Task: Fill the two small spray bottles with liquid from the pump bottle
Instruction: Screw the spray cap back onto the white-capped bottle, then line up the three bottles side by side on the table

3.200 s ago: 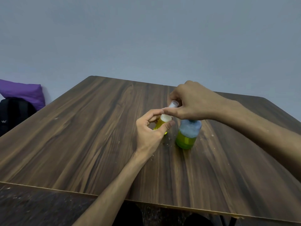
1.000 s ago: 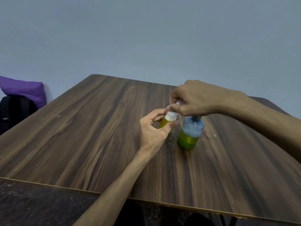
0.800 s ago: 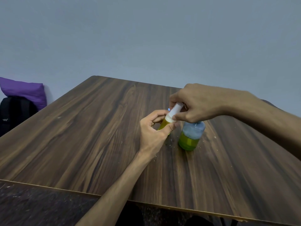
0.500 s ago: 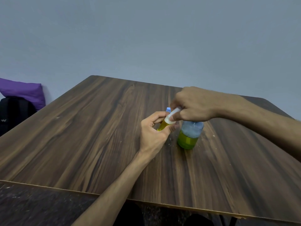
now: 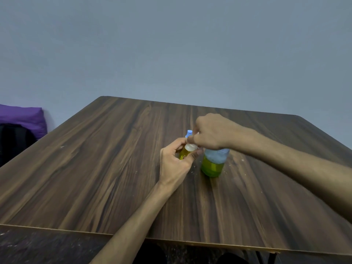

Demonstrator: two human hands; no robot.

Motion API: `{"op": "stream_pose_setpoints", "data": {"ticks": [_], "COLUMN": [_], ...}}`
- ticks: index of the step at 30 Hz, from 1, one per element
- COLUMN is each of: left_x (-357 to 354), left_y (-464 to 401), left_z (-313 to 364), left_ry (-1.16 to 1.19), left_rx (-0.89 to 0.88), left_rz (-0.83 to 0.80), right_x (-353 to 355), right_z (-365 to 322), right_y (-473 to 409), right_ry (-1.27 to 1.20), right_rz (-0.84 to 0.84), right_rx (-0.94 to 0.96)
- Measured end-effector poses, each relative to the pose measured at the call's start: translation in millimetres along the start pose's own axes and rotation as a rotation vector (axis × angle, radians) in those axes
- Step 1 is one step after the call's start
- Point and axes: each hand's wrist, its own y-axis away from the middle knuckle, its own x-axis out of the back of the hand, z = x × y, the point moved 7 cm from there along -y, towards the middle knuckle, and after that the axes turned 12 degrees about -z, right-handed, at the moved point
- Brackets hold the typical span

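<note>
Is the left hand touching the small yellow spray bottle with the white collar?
Touching. The head view shows the left hand with thumb and fingers curled round the small yellow spray bottle, no gap visible.

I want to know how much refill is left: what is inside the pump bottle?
The pump bottle holds yellow-green liquid in its lower part, with a pale, foamy-looking space above. Its pump top is hidden under the right hand, so nothing there can be seen.
</note>
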Motion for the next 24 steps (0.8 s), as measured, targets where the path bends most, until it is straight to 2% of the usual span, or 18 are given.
{"op": "stream_pose_setpoints", "data": {"ticks": [6,8,12,19,24], "left_x": [5.7,7.6,11.5,15.8,22.4], "left_y": [-2.2,-2.8,-2.7,1.2,1.5], "left_z": [-12.8,-15.5,-19.2,-16.3,-21.3], "left_ry": [-0.006,-0.03,-0.078,-0.132,-0.166], "left_rx": [0.114,0.129,0.151,0.114,0.169], "left_rz": [0.029,0.052,0.106,0.149,0.201], "right_x": [1.6,3.3,-1.3,-13.7,-32.0], "right_z": [-6.6,-0.2,17.5,24.5,54.6], "right_y": [9.8,13.5,18.6,37.0,54.6], "right_ry": [-0.084,-0.183,-0.403,-0.531,-0.697], "right_rz": [0.283,0.359,0.49,0.688,0.904], "right_rx": [0.058,0.086,0.154,0.285,0.189]}}
